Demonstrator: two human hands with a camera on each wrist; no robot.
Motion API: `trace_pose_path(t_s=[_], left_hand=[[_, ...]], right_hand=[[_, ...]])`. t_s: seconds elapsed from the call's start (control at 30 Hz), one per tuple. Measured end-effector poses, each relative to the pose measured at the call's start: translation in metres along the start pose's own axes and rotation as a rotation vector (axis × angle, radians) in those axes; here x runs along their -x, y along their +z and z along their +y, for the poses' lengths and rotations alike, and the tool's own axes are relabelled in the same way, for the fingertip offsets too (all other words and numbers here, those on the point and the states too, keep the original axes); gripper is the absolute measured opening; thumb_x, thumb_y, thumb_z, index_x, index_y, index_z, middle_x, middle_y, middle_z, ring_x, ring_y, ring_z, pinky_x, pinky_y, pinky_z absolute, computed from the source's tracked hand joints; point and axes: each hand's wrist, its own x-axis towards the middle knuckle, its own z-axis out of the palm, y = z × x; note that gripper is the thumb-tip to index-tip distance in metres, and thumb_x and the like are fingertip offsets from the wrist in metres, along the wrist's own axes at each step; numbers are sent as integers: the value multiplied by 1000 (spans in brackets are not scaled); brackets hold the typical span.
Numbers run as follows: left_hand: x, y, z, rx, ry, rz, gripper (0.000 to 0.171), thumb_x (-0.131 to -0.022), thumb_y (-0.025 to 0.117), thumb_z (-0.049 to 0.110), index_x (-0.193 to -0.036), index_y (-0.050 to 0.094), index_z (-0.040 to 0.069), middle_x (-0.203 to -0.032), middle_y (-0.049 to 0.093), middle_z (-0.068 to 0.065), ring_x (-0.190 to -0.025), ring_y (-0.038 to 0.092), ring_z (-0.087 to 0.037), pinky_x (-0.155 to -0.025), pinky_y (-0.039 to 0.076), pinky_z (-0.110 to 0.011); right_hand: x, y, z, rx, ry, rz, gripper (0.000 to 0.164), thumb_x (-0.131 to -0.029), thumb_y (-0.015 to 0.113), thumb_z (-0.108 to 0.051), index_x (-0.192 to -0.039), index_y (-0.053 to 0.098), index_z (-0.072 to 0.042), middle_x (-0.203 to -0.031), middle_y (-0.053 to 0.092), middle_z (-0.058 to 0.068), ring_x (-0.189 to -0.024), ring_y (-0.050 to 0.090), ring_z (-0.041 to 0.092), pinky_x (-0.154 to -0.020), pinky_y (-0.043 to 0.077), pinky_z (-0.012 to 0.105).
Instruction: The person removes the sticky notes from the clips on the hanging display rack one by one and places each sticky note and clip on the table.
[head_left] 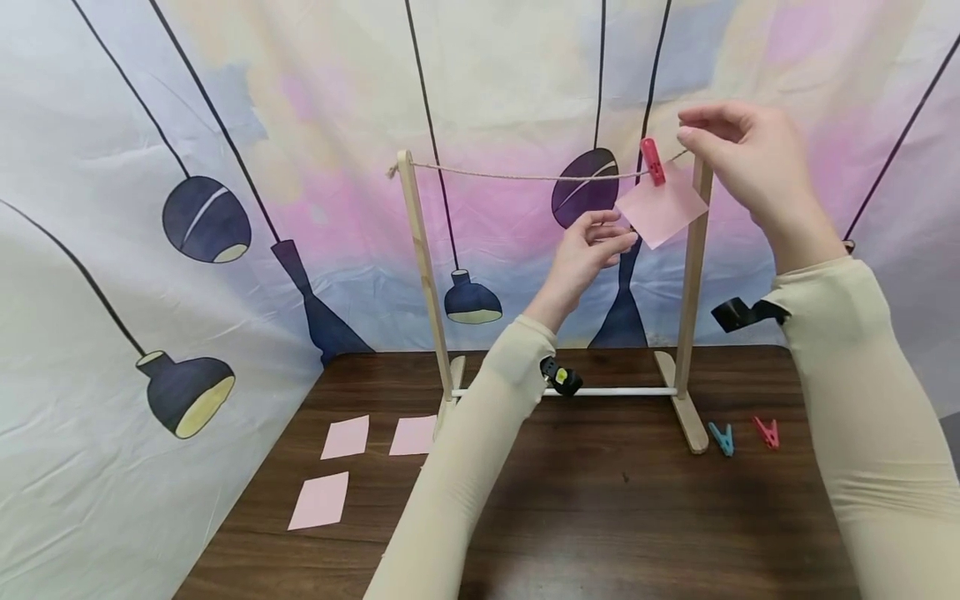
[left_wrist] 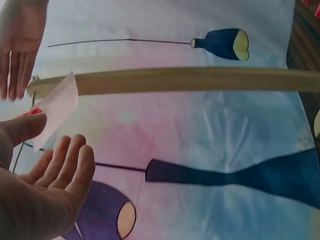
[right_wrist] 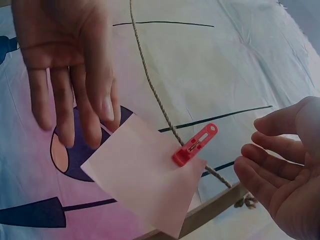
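A pink square of paper (head_left: 662,210) hangs by a corner from a twine line (head_left: 510,176), held there by a red clothespin (head_left: 652,162). My left hand (head_left: 576,262) is beside the paper's left corner, its fingers loosely bent and nothing gripped. Whether a fingertip touches the paper is hard to tell. To the right of the clothespin, my right hand (head_left: 757,167) hovers by the top of the right post, holding nothing. In the right wrist view, its thumb and fingers (right_wrist: 267,172) stand apart from the clothespin (right_wrist: 196,145) and paper (right_wrist: 145,172).
The wooden frame has a left post (head_left: 423,267), a right post (head_left: 692,283) and a white bottom bar (head_left: 615,392). Pink papers (head_left: 320,501) lie on the left of the dark table (head_left: 600,517). A blue clothespin (head_left: 722,439) and another red clothespin (head_left: 767,433) lie at right.
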Motion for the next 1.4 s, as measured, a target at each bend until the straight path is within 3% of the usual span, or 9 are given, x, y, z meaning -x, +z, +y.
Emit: trace_pose_path(t_s=[0.27,0.57,0.73,0.93,1.0,1.1,1.17,1.3,1.4], left_hand=[[-6,24,2,78,-89,-19,43,-92,71,6,-130,51,4,-107,67,-6,-94,70,-20,-83,57,-28],[-7,34,-7,78,-36,-38,31,-93,69,1,-122,58,1,-102,72,-17,-84,68,-14,-83,58,-30],[-8,34,-10,80,-16,-12,28,-92,69,-3,-119,60,-3,-100,72,-19,-82,69,-15,-83,58,-30],[-10,29,-11,37,-17,-1,28,-94,67,-1,-120,59,-4,-104,71,-21,-89,72,-26,-85,58,-31],[-10,27,-12,21,1,8,27,-94,67,-1,-120,59,-5,-105,71,-22,-92,72,-30,-82,58,-29],[-10,24,-14,2,22,24,30,-94,67,-1,-122,58,-8,-108,70,-26,-97,70,-39,-81,58,-29],[-10,22,-14,-9,30,29,32,-95,67,-2,-124,57,-9,-110,69,-28,-99,69,-42,-81,58,-28],[-10,18,-13,-40,41,36,34,-95,66,-3,-126,57,-10,-111,68,-29,-100,69,-42,-79,57,-25],[-11,14,-12,-36,51,38,31,-94,66,-5,-123,58,-11,-110,68,-30,-101,67,-46,-80,58,-27]], right_hand=[[-16,5,-7,113,39,-85,47,-100,62,-36,-142,60,-15,-143,58,3,-131,52,11,-115,33,32],[-25,14,-16,231,28,-170,53,-100,59,-39,-144,56,-8,-146,52,11,-132,48,20,-102,42,28],[-28,16,-19,301,15,-197,46,-101,56,-38,-136,61,-8,-133,56,12,-120,48,21,-83,41,23],[-33,16,-19,342,-7,-228,31,-102,55,-33,-107,63,-3,-101,60,7,-97,47,23,-70,37,29],[-33,15,-20,347,10,-248,32,-102,53,-31,-110,62,-1,-112,64,10,-106,52,25,-80,45,34],[-33,14,-21,362,45,-274,34,-103,49,-29,-119,60,0,-137,56,20,-125,48,34,-97,45,48],[-33,13,-22,367,54,-287,33,-102,49,-27,-118,60,0,-132,60,18,-123,49,35,-97,45,50],[-35,10,-21,347,44,-291,23,-101,48,-23,-98,60,-4,-87,63,-1,-92,46,25,-74,36,39],[-36,6,-20,310,42,-306,21,-99,47,-20,-93,61,-6,-78,62,-11,-91,45,22,-75,34,37]])
